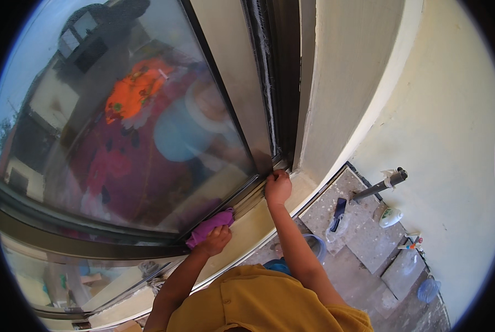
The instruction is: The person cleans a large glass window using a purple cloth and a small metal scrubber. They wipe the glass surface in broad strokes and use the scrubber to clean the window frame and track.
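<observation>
My left hand [217, 240] grips a bunched purple cloth [210, 226] on the window sill, against the bottom rail of a sliding glass window. Farther along, my right hand [279, 189] is curled at the lower corner of the window sash [253, 137], by the sliding track [247, 202]. Its fingertips are hidden, so whether it holds something cannot be made out. Through the window glass [147, 166] I see an orange cloth, a dark red patterned surface and a pale blue rounded shape, mixed with reflections.
Below on the right, the stone-like floor [367, 240] bears a dark phone-like object [338, 213] with clear plastic, and a white bottle [390, 217]. A grey pipe [382, 184] juts up near the cream wall [450, 145]. Coiled clear tubing [429, 289] lies at the wall's foot.
</observation>
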Tool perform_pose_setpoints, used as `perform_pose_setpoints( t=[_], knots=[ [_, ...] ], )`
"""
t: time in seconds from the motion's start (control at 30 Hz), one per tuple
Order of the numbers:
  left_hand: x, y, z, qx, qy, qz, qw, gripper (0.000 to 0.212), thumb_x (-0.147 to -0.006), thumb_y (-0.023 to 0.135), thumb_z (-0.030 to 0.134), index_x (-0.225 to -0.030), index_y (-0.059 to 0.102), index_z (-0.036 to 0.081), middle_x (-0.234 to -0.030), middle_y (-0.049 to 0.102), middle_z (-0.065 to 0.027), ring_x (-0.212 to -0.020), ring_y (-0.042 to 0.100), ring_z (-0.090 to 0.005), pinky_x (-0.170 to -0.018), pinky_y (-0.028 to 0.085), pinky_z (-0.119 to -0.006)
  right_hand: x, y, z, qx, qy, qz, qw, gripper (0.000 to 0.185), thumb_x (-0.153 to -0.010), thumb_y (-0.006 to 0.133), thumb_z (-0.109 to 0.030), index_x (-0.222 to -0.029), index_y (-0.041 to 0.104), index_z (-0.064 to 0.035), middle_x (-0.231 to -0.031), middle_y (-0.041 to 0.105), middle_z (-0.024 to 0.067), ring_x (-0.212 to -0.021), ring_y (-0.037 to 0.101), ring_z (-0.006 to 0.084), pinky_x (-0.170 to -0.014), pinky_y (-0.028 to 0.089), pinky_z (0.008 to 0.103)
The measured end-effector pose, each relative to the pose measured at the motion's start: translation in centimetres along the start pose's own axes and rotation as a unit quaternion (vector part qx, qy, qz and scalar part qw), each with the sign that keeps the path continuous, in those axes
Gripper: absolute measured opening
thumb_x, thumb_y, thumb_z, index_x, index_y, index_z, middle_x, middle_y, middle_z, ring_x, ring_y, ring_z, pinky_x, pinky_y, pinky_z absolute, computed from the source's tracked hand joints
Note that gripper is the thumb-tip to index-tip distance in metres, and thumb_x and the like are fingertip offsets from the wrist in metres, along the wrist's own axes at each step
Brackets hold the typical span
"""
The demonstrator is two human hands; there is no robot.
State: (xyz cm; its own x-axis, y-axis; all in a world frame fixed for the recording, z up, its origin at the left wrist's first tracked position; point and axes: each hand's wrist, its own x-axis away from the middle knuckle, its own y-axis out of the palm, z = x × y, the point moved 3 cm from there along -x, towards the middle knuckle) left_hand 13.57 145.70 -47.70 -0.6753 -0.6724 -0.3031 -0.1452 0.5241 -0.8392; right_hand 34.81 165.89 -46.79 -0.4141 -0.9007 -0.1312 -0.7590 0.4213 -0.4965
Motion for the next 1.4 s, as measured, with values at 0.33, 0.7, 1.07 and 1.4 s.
perform_pose_setpoints(
  t=[0.33,0.7,1.07,1.4],
  knots=[
    [0.1,0.3,0.0,0.032,-0.014,-0.009,0.999,0.027,-0.083,0.055,0.018,-0.108,0.065,0.014,-0.121,0.061,-0.0062,-0.111,0.054,-0.0241,-0.088,0.044,-0.037,0.0,0.3,0.4,-0.025,-0.025,-0.010,0.999,0.011,-0.078,0.064,-0.013,-0.087,0.067,-0.0068,-0.090,0.067,0.0143,-0.079,0.066,0.0354,-0.071,0.053,0.0462],
    [-0.2,-0.3,-0.2,0.068,-0.013,-0.018,0.997,0.029,-0.084,0.054,0.018,-0.110,0.064,0.010,-0.122,0.059,-0.0095,-0.113,0.053,-0.0257,-0.088,0.046,-0.034,1.3,-0.8,-0.7,-0.183,0.022,-0.033,0.982,0.009,-0.079,0.069,-0.007,-0.087,0.068,-0.0024,-0.081,0.067,0.0134,-0.075,0.067,0.0291,-0.071,0.053,0.0379],
    [0.4,0.8,0.0,0.073,-0.003,-0.015,0.997,0.032,-0.082,0.054,0.020,-0.110,0.064,0.009,-0.120,0.060,-0.0091,-0.109,0.054,-0.0257,-0.092,0.044,-0.037,2.4,-3.8,-7.2,-0.235,-0.123,-0.012,0.964,0.012,-0.083,0.068,-0.005,-0.093,0.063,-0.0006,-0.085,0.064,0.0135,-0.072,0.065,0.0273,-0.070,0.053,0.0365],
    [-0.7,-1.4,-0.3,0.126,-0.027,-0.051,0.990,0.030,-0.086,0.050,0.019,-0.113,0.061,0.007,-0.131,0.055,-0.0115,-0.117,0.051,-0.0280,-0.099,0.043,-0.036,2.4,-2.9,-6.1,-0.166,-0.158,-0.019,0.973,0.012,-0.082,0.070,-0.007,-0.090,0.062,-0.0025,-0.083,0.064,0.0153,-0.076,0.065,0.0338,-0.071,0.052,0.0393]
  ],
)
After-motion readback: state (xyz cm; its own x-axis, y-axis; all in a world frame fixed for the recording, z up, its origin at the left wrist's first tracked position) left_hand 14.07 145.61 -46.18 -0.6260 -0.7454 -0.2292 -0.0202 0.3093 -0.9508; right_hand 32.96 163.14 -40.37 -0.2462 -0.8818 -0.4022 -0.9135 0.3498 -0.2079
